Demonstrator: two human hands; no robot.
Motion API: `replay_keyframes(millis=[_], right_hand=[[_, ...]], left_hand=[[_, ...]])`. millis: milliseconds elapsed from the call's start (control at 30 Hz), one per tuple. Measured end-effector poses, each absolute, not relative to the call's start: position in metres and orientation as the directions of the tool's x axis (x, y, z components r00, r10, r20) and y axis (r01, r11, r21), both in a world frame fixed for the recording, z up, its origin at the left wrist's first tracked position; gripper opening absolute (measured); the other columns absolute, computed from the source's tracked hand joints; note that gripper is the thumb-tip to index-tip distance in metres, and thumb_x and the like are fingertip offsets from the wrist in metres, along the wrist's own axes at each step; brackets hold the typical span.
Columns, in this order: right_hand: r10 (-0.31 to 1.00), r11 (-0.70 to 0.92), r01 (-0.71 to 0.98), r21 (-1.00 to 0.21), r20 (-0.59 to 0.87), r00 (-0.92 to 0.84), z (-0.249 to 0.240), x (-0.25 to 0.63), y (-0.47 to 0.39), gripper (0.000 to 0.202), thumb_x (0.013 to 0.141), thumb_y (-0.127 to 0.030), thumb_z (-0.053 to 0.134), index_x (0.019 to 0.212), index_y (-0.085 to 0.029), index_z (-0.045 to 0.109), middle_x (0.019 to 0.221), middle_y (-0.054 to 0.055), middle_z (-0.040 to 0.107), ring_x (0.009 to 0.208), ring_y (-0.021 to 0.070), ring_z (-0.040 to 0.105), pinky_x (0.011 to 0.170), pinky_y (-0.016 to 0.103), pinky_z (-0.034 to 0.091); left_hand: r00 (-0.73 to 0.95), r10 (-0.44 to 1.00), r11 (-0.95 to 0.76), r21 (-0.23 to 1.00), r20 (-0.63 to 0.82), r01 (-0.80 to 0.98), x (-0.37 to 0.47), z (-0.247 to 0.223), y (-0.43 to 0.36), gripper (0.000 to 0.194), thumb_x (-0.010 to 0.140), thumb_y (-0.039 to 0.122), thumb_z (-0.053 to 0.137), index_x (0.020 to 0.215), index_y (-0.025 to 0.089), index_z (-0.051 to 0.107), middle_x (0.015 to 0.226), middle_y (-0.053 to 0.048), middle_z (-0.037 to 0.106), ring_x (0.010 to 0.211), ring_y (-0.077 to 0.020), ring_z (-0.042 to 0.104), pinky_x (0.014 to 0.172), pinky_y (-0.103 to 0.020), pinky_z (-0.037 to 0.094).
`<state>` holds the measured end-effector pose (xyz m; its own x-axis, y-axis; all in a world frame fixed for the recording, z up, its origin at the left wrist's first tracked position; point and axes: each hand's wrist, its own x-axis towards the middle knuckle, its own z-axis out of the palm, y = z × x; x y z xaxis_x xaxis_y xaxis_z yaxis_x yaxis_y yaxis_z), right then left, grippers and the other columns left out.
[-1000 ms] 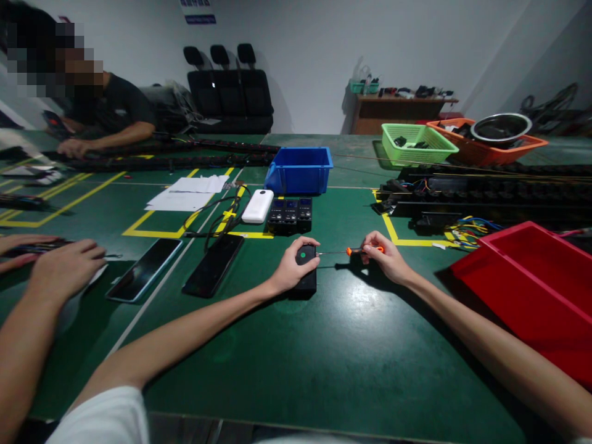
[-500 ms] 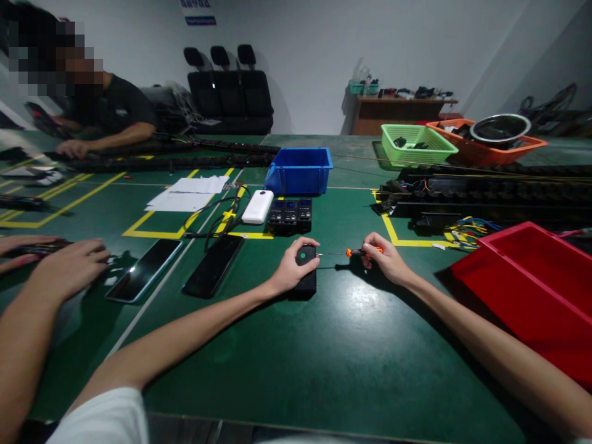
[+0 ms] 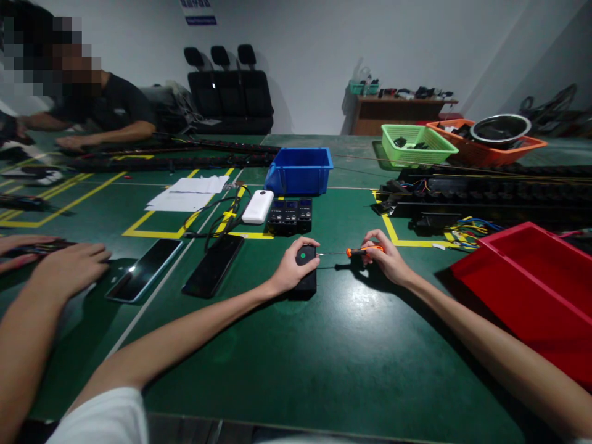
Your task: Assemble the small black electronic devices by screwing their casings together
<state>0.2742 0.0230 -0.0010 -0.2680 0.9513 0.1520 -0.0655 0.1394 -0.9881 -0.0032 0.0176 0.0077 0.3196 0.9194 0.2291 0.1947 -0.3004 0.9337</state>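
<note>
A small black box (image 3: 305,285) with a green dot on it rests on the green table. My left hand (image 3: 292,269) grips it, thumb on the near side and fingers over the far end. An orange and black screwdriver (image 3: 354,251) lies level in my right hand (image 3: 386,259), pinched by its handle. Its thin shaft points left, and the tip meets the box's right side. Whether it sits in a screw is too small to tell. Beyond my left hand stand several black modules (image 3: 290,216) side by side.
Left of the box lie a black phone (image 3: 213,266), another phone (image 3: 144,270), cables and a white power bank (image 3: 258,206). A blue bin (image 3: 300,171) stands behind, a red bin (image 3: 522,290) at right. A co-worker's hands (image 3: 69,268) work at far left; another person (image 3: 115,111) sits across.
My right hand's fingers have shifted on the screwdriver handle, showing more of its orange; the tip stays at the box. My left hand is still. The person across has moved an arm.
</note>
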Motion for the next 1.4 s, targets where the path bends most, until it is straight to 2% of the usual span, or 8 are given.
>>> replay_keyframes(millis=[433, 833, 967, 1167, 1400], right_hand=[[0.941, 0.153, -0.058, -0.987, 0.163, -0.298, -0.0016, 0.2746, 0.0237, 0.023, 0.09, -0.039, 0.06, 0.1, -0.025, 0.045, 0.064, -0.005, 0.058, 0.052, 0.0102, 0.048, 0.049, 0.021, 0.036], [0.953, 0.109, 0.007, -0.994, 0.103, -0.286, -0.0002, 0.2733, 0.0228, 0.024, 0.091, -0.043, 0.057, 0.089, -0.024, 0.044, 0.056, -0.005, 0.057, 0.045, 0.0109, 0.047, 0.041, 0.02, 0.033], [0.944, 0.125, -0.004, -0.992, 0.12, -0.307, 0.0002, 0.2737, 0.0231, 0.023, 0.09, -0.043, 0.058, 0.091, -0.022, 0.047, 0.058, -0.005, 0.056, 0.047, 0.0101, 0.048, 0.045, 0.021, 0.035], [0.926, 0.154, -0.005, -0.988, 0.146, -0.349, 0.0007, 0.277, 0.0221, 0.031, 0.083, -0.034, 0.069, 0.101, -0.022, 0.047, 0.066, -0.005, 0.058, 0.055, 0.0101, 0.051, 0.052, 0.021, 0.039], [0.933, 0.125, -0.055, -0.991, 0.137, -0.332, -0.0004, 0.2756, 0.0231, 0.028, 0.084, -0.036, 0.067, 0.093, -0.022, 0.045, 0.064, -0.004, 0.06, 0.051, 0.01, 0.051, 0.049, 0.021, 0.038]], left_hand=[[0.321, 0.916, -0.315, 0.928, 0.241, 0.201, -0.0031, 0.0053, 0.0188, 0.031, 0.081, 0.03, 0.066, 0.109, 0.02, 0.058, 0.104, -0.006, 0.064, 0.095, -0.0198, 0.064, 0.091, -0.035, 0.048], [0.325, 0.914, -0.318, 0.927, 0.244, 0.199, -0.0036, 0.0063, 0.0187, 0.031, 0.081, 0.03, 0.066, 0.109, 0.02, 0.058, 0.105, -0.006, 0.064, 0.098, -0.0203, 0.064, 0.094, -0.036, 0.047], [0.321, 0.915, -0.316, 0.929, 0.244, 0.195, -0.0032, 0.006, 0.0185, 0.031, 0.081, 0.03, 0.066, 0.109, 0.02, 0.058, 0.105, -0.006, 0.064, 0.097, -0.0204, 0.064, 0.093, -0.036, 0.047], [0.318, 0.915, -0.318, 0.928, 0.247, 0.195, -0.0033, 0.0054, 0.0182, 0.031, 0.081, 0.03, 0.066, 0.109, 0.02, 0.058, 0.104, -0.006, 0.064, 0.097, -0.0202, 0.064, 0.093, -0.036, 0.047], [0.323, 0.914, -0.32, 0.927, 0.248, 0.194, -0.0032, 0.0037, 0.0193, 0.031, 0.081, 0.03, 0.066, 0.109, 0.02, 0.058, 0.105, -0.006, 0.064, 0.097, -0.0202, 0.064, 0.092, -0.036, 0.048]])
